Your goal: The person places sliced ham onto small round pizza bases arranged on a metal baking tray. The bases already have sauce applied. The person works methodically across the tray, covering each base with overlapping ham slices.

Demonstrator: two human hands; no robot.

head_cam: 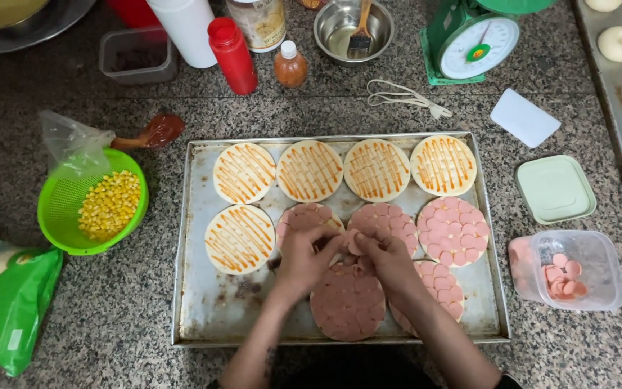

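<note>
Speckled granite counter, metal baking tray (196, 288) in the middle; all places below are relative to that tray. We see our left hand (304, 258) and right hand (386, 258) meeting over the tray's centre, fingers pinched narrow on a small stack of pink sausage slices (353, 243), just above the half-covered dough round (304, 216). Near-edge round (347, 302) is fully covered; back row of four sauced rounds (309, 170) is bare of meat. Right of the tray: clear tub with few slices left (566, 272), its green lid (556, 189) behind. Left: green colander of corn (95, 205).

Risks, as we judge: slices are thin and slick, so several may drop at once or land off the round; wrists hang low and could smear the covered round; tub supply looks short for the remaining rounds.
</note>
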